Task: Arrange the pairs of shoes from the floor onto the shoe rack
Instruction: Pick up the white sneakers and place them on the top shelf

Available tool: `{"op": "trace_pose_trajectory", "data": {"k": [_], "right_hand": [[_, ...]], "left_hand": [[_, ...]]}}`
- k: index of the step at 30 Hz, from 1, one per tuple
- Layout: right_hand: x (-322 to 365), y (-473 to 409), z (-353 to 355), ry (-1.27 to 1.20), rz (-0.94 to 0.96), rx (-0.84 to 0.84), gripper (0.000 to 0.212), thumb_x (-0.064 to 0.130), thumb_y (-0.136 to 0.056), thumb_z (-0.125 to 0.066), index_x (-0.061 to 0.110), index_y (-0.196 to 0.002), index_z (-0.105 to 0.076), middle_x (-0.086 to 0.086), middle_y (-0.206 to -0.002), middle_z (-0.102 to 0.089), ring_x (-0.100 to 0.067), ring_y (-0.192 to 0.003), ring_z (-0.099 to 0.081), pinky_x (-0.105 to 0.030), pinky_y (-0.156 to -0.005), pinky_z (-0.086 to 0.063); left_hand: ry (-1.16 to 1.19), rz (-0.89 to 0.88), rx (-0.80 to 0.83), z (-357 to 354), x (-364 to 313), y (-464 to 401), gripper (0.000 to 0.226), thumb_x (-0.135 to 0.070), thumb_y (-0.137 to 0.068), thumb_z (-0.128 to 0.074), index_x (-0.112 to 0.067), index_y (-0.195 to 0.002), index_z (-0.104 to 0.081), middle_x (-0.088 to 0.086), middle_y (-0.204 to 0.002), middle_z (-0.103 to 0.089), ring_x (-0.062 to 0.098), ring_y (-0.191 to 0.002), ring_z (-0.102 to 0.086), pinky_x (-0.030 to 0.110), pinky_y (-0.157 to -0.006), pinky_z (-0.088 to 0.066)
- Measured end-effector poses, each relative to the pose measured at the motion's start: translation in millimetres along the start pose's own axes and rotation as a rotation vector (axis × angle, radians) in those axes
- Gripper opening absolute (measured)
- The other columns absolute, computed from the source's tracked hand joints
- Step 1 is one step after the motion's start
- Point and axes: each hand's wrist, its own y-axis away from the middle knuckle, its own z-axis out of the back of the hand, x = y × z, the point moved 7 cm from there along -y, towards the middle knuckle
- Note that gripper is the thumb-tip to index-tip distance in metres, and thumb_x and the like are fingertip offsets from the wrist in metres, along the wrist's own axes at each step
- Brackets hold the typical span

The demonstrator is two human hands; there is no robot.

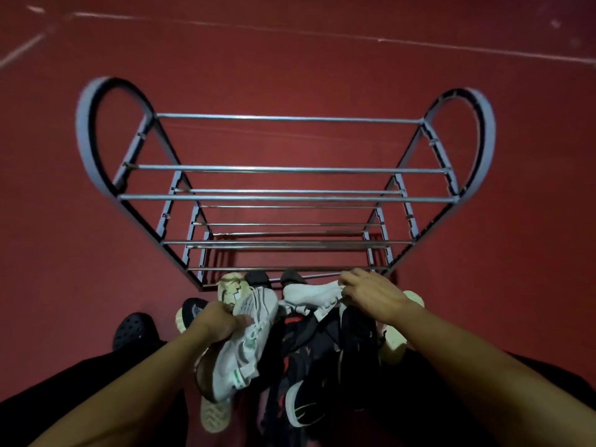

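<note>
A grey metal shoe rack with several rod tiers stands on the red floor ahead of me; no shoes sit on its rods. At its foot lies a heap of shoes. My left hand grips a white sneaker with green marks, which is lifted and tilted. My right hand pinches another white shoe near the rack's lowest front rod. Black sneakers lie piled between my arms.
A black perforated clog sits at the left by my leg. A dark sneaker with a pale sole lies behind my left hand. Pale soles show under my right forearm. Red floor surrounds the rack.
</note>
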Motion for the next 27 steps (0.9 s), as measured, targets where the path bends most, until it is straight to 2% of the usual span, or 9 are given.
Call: {"op": "trace_pose_trajectory", "data": {"k": [3,5,7,9,12,17,20,24,27], "right_hand": [[4,8,30,-0.025,0.020,-0.003,0.024,0.027,-0.095,-0.057,0.018,-0.112,-0.071,0.005,-0.126,-0.052,-0.021,-0.110,-0.049,-0.039,-0.076,-0.051],[4,11,42,-0.113,-0.029,0.023,0.023,0.024,-0.096,-0.055,0.019,-0.114,-0.068,0.004,-0.128,-0.052,-0.022,-0.110,-0.048,-0.037,-0.078,-0.048],[0,19,54,-0.334,-0.160,0.059,0.016,0.024,-0.091,-0.055,0.030,-0.101,-0.066,0.002,-0.119,-0.060,-0.022,-0.107,-0.053,-0.038,-0.083,-0.046],[-6,21,50,-0.534,-0.252,0.100,0.011,0.021,-0.085,-0.061,0.031,-0.085,-0.060,0.005,-0.097,-0.064,-0.022,-0.090,-0.060,-0.045,-0.079,-0.049],[-5,32,57,-0.647,-0.287,0.153,0.019,0.015,-0.081,-0.076,0.031,-0.083,-0.066,0.009,-0.099,-0.057,-0.016,-0.087,-0.056,-0.036,-0.080,-0.050],[4,53,79,-0.750,-0.325,0.159,0.059,0.038,-0.069,-0.087,0.037,-0.112,-0.047,0.008,-0.131,-0.053,-0.018,-0.116,-0.056,-0.039,-0.097,-0.051],[15,61,96,-0.785,-0.295,0.214,0.091,0.049,-0.063,-0.089,0.034,-0.138,-0.040,0.009,-0.149,-0.041,-0.015,-0.135,-0.044,-0.037,-0.112,-0.039],[33,71,127,-0.875,-0.279,0.204,0.108,0.053,-0.058,-0.091,0.031,-0.149,-0.034,0.009,-0.156,-0.036,-0.016,-0.143,-0.035,-0.038,-0.118,-0.031],[35,73,139,-0.911,-0.304,0.207,0.118,0.058,-0.052,-0.092,0.034,-0.150,-0.032,0.010,-0.157,-0.034,-0.017,-0.142,-0.037,-0.040,-0.117,-0.032]], "left_hand": [[0.021,-0.035,-0.027,16,-9,16,0.048,-0.049,-0.071,-0.087,-0.004,-0.083,-0.078,0.008,-0.077,-0.078,0.028,-0.075,-0.075,0.040,-0.073,-0.059],[0.052,-0.059,-0.029,24,-16,28,0.035,-0.044,-0.073,-0.088,-0.011,-0.080,-0.079,0.000,-0.072,-0.077,0.020,-0.068,-0.074,0.034,-0.067,-0.060],[0.063,-0.113,-0.022,30,-27,46,0.023,-0.038,-0.078,-0.085,-0.016,-0.081,-0.081,-0.006,-0.070,-0.076,0.012,-0.064,-0.071,0.025,-0.063,-0.056],[0.069,-0.142,-0.011,32,-33,48,0.022,-0.036,-0.083,-0.082,-0.015,-0.089,-0.082,-0.002,-0.081,-0.079,0.016,-0.074,-0.075,0.030,-0.073,-0.060],[0.081,-0.162,0.004,36,-41,65,0.022,-0.033,-0.087,-0.078,-0.013,-0.095,-0.081,0.005,-0.090,-0.079,0.023,-0.082,-0.076,0.035,-0.081,-0.061],[-0.036,-0.287,-0.005,36,-58,89,0.021,-0.031,-0.096,-0.067,-0.014,-0.103,-0.079,0.002,-0.094,-0.078,0.019,-0.084,-0.073,0.027,-0.079,-0.055],[-0.017,-0.352,0.017,35,-70,109,0.022,-0.032,-0.100,-0.061,-0.017,-0.097,-0.078,0.000,-0.086,-0.078,0.014,-0.077,-0.070,0.025,-0.070,-0.052],[0.064,-0.441,0.092,34,-86,145,0.035,-0.039,-0.099,-0.058,-0.008,-0.096,-0.075,0.012,-0.081,-0.068,0.020,-0.064,-0.056,0.031,-0.059,-0.046],[0.098,-0.501,0.089,43,-108,169,0.026,-0.035,-0.099,-0.061,-0.016,-0.099,-0.078,0.000,-0.088,-0.078,0.011,-0.070,-0.069,0.019,-0.064,-0.050]]}}
